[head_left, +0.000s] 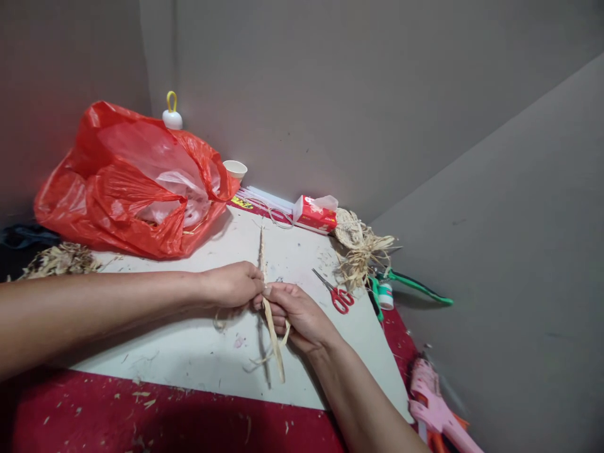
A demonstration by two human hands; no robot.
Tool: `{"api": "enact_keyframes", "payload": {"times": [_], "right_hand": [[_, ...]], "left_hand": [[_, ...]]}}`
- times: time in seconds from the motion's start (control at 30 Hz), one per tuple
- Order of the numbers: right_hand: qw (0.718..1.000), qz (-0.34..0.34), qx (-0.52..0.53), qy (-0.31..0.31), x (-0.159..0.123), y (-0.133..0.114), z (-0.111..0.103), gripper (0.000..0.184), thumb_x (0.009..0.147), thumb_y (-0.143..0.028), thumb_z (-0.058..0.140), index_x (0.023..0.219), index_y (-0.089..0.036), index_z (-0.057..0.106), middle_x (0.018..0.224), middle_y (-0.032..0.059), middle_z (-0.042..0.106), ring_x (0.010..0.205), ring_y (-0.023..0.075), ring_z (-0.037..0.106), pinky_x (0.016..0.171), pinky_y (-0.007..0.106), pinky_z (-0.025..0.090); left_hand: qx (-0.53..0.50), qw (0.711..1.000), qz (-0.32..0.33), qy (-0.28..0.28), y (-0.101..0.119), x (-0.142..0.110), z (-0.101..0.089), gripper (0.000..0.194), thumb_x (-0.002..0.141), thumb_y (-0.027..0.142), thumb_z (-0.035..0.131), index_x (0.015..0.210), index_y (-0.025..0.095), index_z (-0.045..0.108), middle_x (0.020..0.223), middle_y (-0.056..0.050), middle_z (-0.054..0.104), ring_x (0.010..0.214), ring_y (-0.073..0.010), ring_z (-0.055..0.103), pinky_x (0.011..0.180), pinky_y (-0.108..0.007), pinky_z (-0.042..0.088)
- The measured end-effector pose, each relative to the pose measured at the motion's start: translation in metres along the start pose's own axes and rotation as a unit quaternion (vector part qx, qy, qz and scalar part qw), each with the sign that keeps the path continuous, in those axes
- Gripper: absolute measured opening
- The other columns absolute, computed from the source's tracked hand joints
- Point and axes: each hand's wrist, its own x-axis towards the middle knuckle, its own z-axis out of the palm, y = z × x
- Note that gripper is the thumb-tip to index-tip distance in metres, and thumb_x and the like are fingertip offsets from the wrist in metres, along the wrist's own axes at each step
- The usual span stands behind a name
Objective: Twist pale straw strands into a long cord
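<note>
My left hand (236, 284) and my right hand (298, 313) meet over the middle of a white board (207, 352). Both are closed on a thin straw-coloured braid (262, 248), made of what looks like dried husk strips. Its slim upper part points away from me, above my fingers. Below them, loose flat strips (274, 343) hang toward me. The fingertips hide the spot where the strands meet. Red-handled scissors (340, 299) lie on the board to the right of my right hand.
A red plastic bag (141, 189) bulges at the back left, beside a heap of husk scraps (63, 259). A tissue pack (315, 214), a coiled braid with loose ends (353, 236), green-handled pliers (419, 287) and a pink glue gun (436, 402) line the right side. Grey walls stand close behind.
</note>
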Motion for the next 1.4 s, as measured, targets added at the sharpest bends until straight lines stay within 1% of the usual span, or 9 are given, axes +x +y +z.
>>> {"api": "enact_keyframes", "payload": {"times": [0.17, 0.27, 0.47, 0.57, 0.67, 0.93, 1.07, 1.2, 1.4], "right_hand": [[0.999, 0.006, -0.034, -0.003, -0.001, -0.002, -0.004, 0.03, 0.077, -0.041, 0.063, 0.068, -0.014, 0.056, 0.043, -0.0123, 0.021, 0.037, 0.0028, 0.012, 0.036, 0.019, 0.008], [0.997, 0.001, -0.077, -0.001, -0.002, -0.003, -0.006, 0.03, 0.077, -0.043, 0.062, 0.071, -0.014, 0.057, 0.042, -0.0117, 0.023, 0.037, 0.004, 0.014, 0.037, 0.02, 0.011], [0.973, -0.031, -0.227, 0.01, -0.004, -0.008, -0.01, 0.028, 0.083, -0.041, 0.053, 0.073, -0.015, 0.057, 0.046, -0.0087, 0.03, 0.041, 0.0061, 0.02, 0.04, 0.021, 0.013], [0.945, -0.05, -0.322, 0.03, -0.007, -0.011, -0.011, 0.027, 0.085, -0.038, 0.048, 0.075, -0.015, 0.059, 0.051, -0.0067, 0.033, 0.045, 0.0073, 0.025, 0.042, 0.02, 0.018], [0.913, -0.078, -0.398, 0.041, -0.008, -0.012, -0.01, 0.024, 0.087, -0.031, 0.044, 0.075, -0.015, 0.058, 0.057, -0.0045, 0.038, 0.051, 0.0087, 0.031, 0.048, 0.02, 0.026], [0.835, -0.141, -0.527, 0.075, -0.014, -0.011, -0.008, 0.025, 0.088, -0.023, 0.041, 0.066, -0.017, 0.054, 0.063, 0.0001, 0.051, 0.059, 0.0121, 0.041, 0.055, 0.022, 0.031], [0.817, -0.14, -0.553, 0.079, -0.019, -0.017, -0.01, 0.026, 0.088, -0.025, 0.042, 0.063, -0.018, 0.049, 0.061, -0.0008, 0.05, 0.059, 0.012, 0.042, 0.056, 0.022, 0.031], [0.833, -0.126, -0.526, 0.116, -0.02, -0.018, -0.012, 0.028, 0.085, -0.026, 0.046, 0.058, -0.018, 0.042, 0.055, -0.003, 0.044, 0.055, 0.0105, 0.038, 0.051, 0.021, 0.028], [0.938, -0.003, -0.326, 0.115, -0.013, -0.004, 0.002, 0.024, 0.082, -0.03, 0.041, 0.065, -0.017, 0.054, 0.041, -0.0056, 0.041, 0.035, 0.0085, 0.033, 0.039, 0.021, 0.024]], "left_hand": [[0.115, 0.985, 0.113, 0.052, -0.003, 0.001, 0.001, 0.025, 0.082, 0.026, 0.037, 0.063, 0.017, 0.05, 0.06, 0.001, 0.052, 0.056, -0.0109, 0.045, 0.059, -0.022, 0.036], [0.153, 0.979, 0.124, 0.044, -0.003, 0.002, -0.005, 0.026, 0.083, 0.025, 0.037, 0.064, 0.016, 0.053, 0.063, 0.001, 0.055, 0.06, -0.0116, 0.047, 0.061, -0.022, 0.035], [0.058, 0.995, 0.077, -0.027, 0.0, 0.009, -0.013, 0.027, 0.082, 0.03, 0.043, 0.069, 0.015, 0.061, 0.054, 0.004, 0.044, 0.048, -0.0082, 0.035, 0.048, -0.02, 0.028], [-0.049, 0.995, 0.03, -0.08, 0.0, 0.012, -0.014, 0.025, 0.079, 0.029, 0.044, 0.068, 0.014, 0.06, 0.049, 0.006, 0.034, 0.04, -0.0066, 0.024, 0.04, -0.022, 0.018], [-0.14, 0.984, -0.004, -0.107, -0.002, 0.014, -0.012, 0.02, 0.076, 0.027, 0.046, 0.067, 0.014, 0.059, 0.049, 0.007, 0.033, 0.037, -0.0052, 0.02, 0.035, -0.022, 0.013], [-0.151, 0.985, -0.026, -0.081, -0.004, 0.014, -0.004, 0.018, 0.077, 0.027, 0.049, 0.062, 0.018, 0.05, 0.037, 0.009, 0.029, 0.03, -0.0051, 0.017, 0.032, -0.021, 0.011], [-0.092, 0.995, -0.031, -0.036, 0.0, 0.011, -0.002, 0.018, 0.076, 0.025, 0.048, 0.06, 0.018, 0.046, 0.039, 0.01, 0.027, 0.032, -0.0043, 0.019, 0.034, -0.019, 0.012], [-0.038, 0.999, 0.003, -0.011, -0.003, 0.012, 0.001, 0.021, 0.076, 0.027, 0.048, 0.058, 0.018, 0.043, 0.044, 0.008, 0.031, 0.035, -0.0044, 0.024, 0.035, -0.018, 0.018], [-0.035, 0.999, 0.02, 0.003, -0.008, 0.011, 0.006, 0.024, 0.079, 0.034, 0.045, 0.064, 0.016, 0.053, 0.045, 0.007, 0.039, 0.034, -0.0048, 0.025, 0.035, -0.019, 0.017]]}}
